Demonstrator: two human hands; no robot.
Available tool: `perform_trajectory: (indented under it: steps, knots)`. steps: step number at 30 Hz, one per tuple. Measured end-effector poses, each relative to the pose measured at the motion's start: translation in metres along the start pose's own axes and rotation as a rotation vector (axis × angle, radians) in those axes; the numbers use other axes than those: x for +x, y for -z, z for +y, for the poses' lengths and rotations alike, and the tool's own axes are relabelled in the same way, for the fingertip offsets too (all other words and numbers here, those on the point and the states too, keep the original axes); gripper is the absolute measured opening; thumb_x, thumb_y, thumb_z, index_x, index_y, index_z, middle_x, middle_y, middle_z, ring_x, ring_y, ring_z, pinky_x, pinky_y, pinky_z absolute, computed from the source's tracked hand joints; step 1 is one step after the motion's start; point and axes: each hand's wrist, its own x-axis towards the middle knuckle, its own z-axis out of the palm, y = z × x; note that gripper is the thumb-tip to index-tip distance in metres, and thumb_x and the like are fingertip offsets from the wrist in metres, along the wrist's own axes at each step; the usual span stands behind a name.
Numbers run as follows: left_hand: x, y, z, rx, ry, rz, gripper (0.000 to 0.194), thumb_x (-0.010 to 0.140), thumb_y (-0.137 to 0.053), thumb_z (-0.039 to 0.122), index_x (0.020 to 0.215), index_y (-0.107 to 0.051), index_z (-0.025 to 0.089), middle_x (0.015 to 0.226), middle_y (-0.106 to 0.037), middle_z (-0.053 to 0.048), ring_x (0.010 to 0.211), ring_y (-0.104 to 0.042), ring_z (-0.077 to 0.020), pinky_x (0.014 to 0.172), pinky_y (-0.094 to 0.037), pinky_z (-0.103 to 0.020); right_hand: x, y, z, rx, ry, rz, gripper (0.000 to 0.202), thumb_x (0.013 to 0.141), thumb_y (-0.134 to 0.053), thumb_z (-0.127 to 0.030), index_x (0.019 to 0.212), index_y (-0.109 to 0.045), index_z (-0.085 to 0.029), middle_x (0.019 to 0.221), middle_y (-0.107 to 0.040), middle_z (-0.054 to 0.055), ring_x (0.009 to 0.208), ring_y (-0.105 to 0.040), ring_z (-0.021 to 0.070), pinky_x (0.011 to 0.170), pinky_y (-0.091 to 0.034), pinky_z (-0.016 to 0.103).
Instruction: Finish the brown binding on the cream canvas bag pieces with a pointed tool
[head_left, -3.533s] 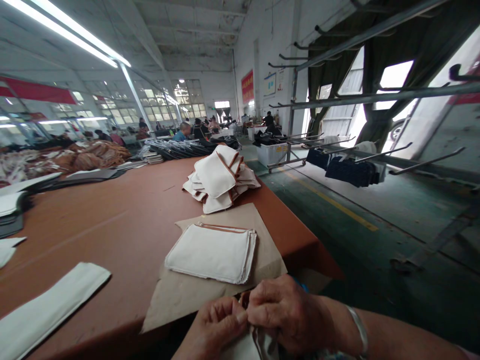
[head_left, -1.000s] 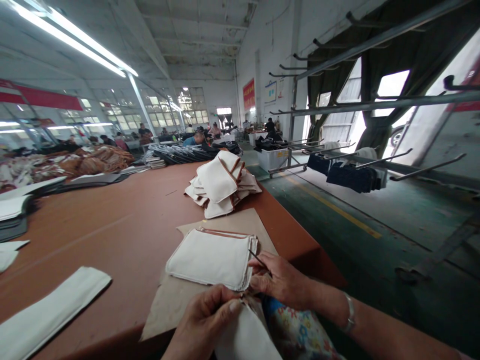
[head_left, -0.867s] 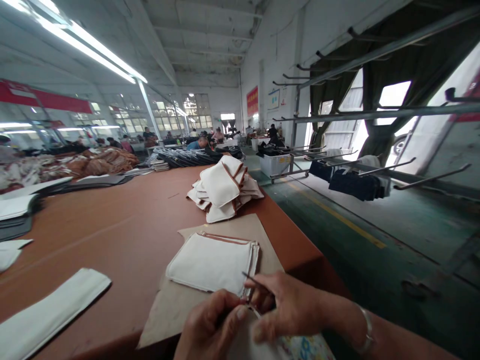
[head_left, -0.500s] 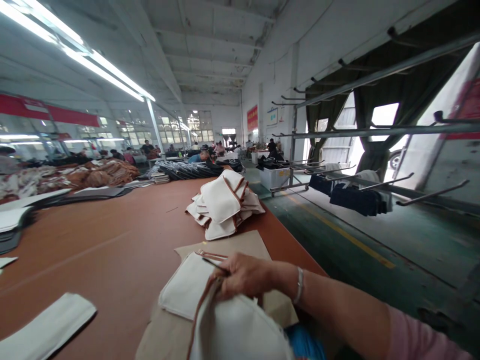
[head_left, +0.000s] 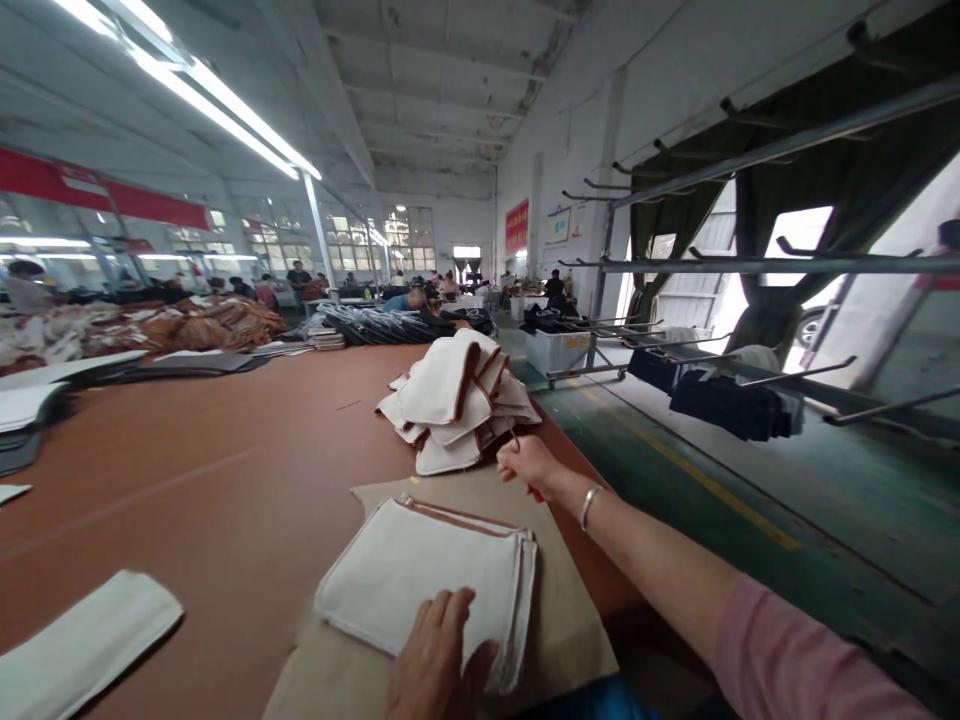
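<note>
My left hand (head_left: 439, 650) rests at the near edge of a neat stack of white fabric pieces (head_left: 412, 560). Its fingers lie over the top piece, with the thumb apart. The stack shows brown trim along its far edge and lies on a tan sheet (head_left: 574, 610). Beyond it my right hand (head_left: 529, 465) is closed around a thin tool with a dark tip and a red handle (head_left: 538, 495); its exact kind is unclear. That hand is beside the near right side of a loose heap of white pieces with brown edging (head_left: 439, 380).
The brown table (head_left: 247, 470) ends at my right, above the green floor. A folded white piece (head_left: 90, 640) lies at the near left. Farther off are piled brown and white material (head_left: 202, 335), a grey bin (head_left: 555, 350) and a hooked metal rack (head_left: 750, 267). Several people work in the background.
The white piece that my right hand held is out of its grip, and a piece lies differently atop the heap. My right hand moved away toward the heap. My left hand came into view.
</note>
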Motion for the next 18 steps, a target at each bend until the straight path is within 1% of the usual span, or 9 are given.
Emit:
perform_trajectory:
  steps: [2, 4, 5, 8, 10, 13, 15, 17, 18]
  knots:
    - [0.026, -0.018, 0.003, 0.058, 0.016, -0.079, 0.044, 0.087, -0.056, 0.035, 0.128, -0.056, 0.018, 0.123, -0.064, -0.013, 0.113, -0.058, -0.0279, 0.094, -0.048, -0.036, -0.018, -0.012, 0.038, -0.006, -0.048, 0.016, 0.021, 0.096, -0.059, -0.032, 0.103, -0.062, -0.013, 0.093, -0.065, 0.004, 0.073, -0.063, 0.014, 0.063, -0.056, 0.029]
    - [0.048, -0.032, 0.007, 0.091, 0.034, -0.109, 0.049, 0.082, -0.061, 0.033, 0.128, -0.055, 0.017, 0.128, -0.061, -0.013, 0.117, -0.056, -0.03, 0.096, -0.046, -0.037, -0.034, -0.019, 0.068, 0.008, -0.062, 0.064, 0.019, 0.096, -0.058, -0.03, 0.099, -0.061, -0.012, 0.085, -0.064, 0.002, 0.065, -0.061, 0.0117, 0.053, -0.051, 0.023]
    - [0.057, -0.037, 0.009, 0.109, 0.044, -0.117, 0.049, 0.08, -0.062, 0.03, 0.127, -0.056, 0.017, 0.128, -0.061, -0.013, 0.116, -0.055, -0.0303, 0.097, -0.045, -0.037, -0.041, -0.02, 0.08, 0.018, -0.058, 0.094, 0.017, 0.095, -0.057, -0.028, 0.098, -0.06, -0.012, 0.083, -0.064, 0.002, 0.063, -0.061, 0.0117, 0.047, -0.047, 0.02]
    - [0.069, -0.043, 0.017, 0.166, 0.075, -0.124, 0.035, 0.083, -0.052, 0.016, 0.117, -0.061, 0.015, 0.117, -0.063, -0.014, 0.11, -0.058, -0.0281, 0.092, -0.045, -0.036, -0.057, -0.02, 0.105, 0.043, -0.025, 0.161, 0.017, 0.089, -0.053, -0.027, 0.097, -0.057, -0.012, 0.078, -0.066, 0.004, 0.063, -0.064, 0.0155, 0.036, -0.036, 0.018]
    - [0.069, -0.042, 0.026, 0.2, 0.094, -0.12, 0.032, 0.085, -0.043, 0.008, 0.108, -0.064, 0.015, 0.108, -0.065, -0.014, 0.104, -0.06, -0.028, 0.085, -0.046, -0.035, -0.065, -0.022, 0.114, 0.048, -0.001, 0.182, 0.02, 0.085, -0.051, -0.03, 0.095, -0.057, -0.013, 0.076, -0.067, 0.005, 0.063, -0.065, 0.0184, 0.034, -0.035, 0.019]
    - [0.068, -0.039, 0.045, 0.236, 0.117, -0.102, 0.03, 0.087, -0.039, 0.006, 0.101, -0.065, 0.012, 0.102, -0.064, -0.016, 0.101, -0.06, -0.0312, 0.08, -0.045, -0.038, -0.072, -0.031, 0.121, 0.032, 0.041, 0.23, 0.022, 0.085, -0.047, -0.033, 0.093, -0.056, -0.015, 0.076, -0.066, 0.006, 0.065, -0.065, 0.0199, 0.039, -0.04, 0.022]
    - [0.068, -0.038, 0.055, 0.238, 0.127, -0.089, 0.029, 0.089, -0.038, 0.007, 0.101, -0.064, 0.01, 0.102, -0.064, -0.018, 0.101, -0.06, -0.0323, 0.081, -0.044, -0.04, -0.075, -0.038, 0.124, 0.006, 0.066, 0.275, 0.021, 0.087, -0.043, -0.032, 0.093, -0.055, -0.017, 0.078, -0.066, 0.006, 0.07, -0.066, 0.0203, 0.05, -0.047, 0.025]
    - [0.072, -0.036, 0.056, 0.216, 0.146, -0.086, 0.026, 0.092, -0.039, 0.008, 0.101, -0.063, 0.01, 0.102, -0.064, -0.016, 0.098, -0.061, -0.0294, 0.081, -0.045, -0.04, -0.077, -0.043, 0.129, -0.031, 0.078, 0.308, 0.018, 0.089, -0.042, -0.03, 0.093, -0.055, -0.018, 0.083, -0.066, 0.008, 0.078, -0.066, 0.0211, 0.065, -0.05, 0.027]
    - [0.075, -0.033, 0.054, 0.193, 0.16, -0.091, 0.023, 0.093, -0.042, 0.009, 0.1, -0.063, 0.011, 0.099, -0.065, -0.012, 0.095, -0.061, -0.0265, 0.081, -0.045, -0.039, -0.077, -0.045, 0.132, -0.053, 0.077, 0.314, 0.017, 0.09, -0.043, -0.029, 0.093, -0.055, -0.018, 0.086, -0.067, 0.009, 0.081, -0.066, 0.0216, 0.07, -0.049, 0.028]
